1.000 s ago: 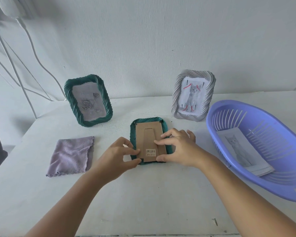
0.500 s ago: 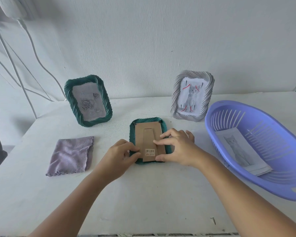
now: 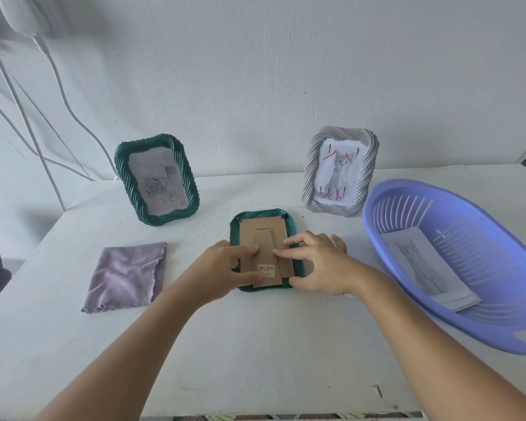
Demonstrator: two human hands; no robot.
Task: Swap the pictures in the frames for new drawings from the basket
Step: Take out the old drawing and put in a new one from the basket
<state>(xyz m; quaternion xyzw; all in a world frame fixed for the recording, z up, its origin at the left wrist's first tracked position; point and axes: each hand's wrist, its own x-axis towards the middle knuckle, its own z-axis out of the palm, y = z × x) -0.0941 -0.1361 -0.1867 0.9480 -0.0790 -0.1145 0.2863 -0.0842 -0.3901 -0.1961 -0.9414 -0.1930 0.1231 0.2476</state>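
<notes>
Cardboard backing faces up on the green frame, which lies face-down at mid-table, long axis running away from the person toward the wall, stand flap down its centre. Left hand sits at the near-left edge, fingers curled, thumb and fingertips pinching the backing's left side by the barcode sticker. Right hand lies at the near-right, forefinger extended flat onto the board, thumb at the frame's lower right corner; fingers fairly straight, pressing rather than clamping. Both hands work the near end; the far end, with its corner tabs, is untouched. Judgement: backing must lift or slide out along that long axis, toward the person. Basket with the cat drawings stands just right of the right hand, so that hand is nearer for fetching. Two upright frames, green and grey, stand behind.
</notes>
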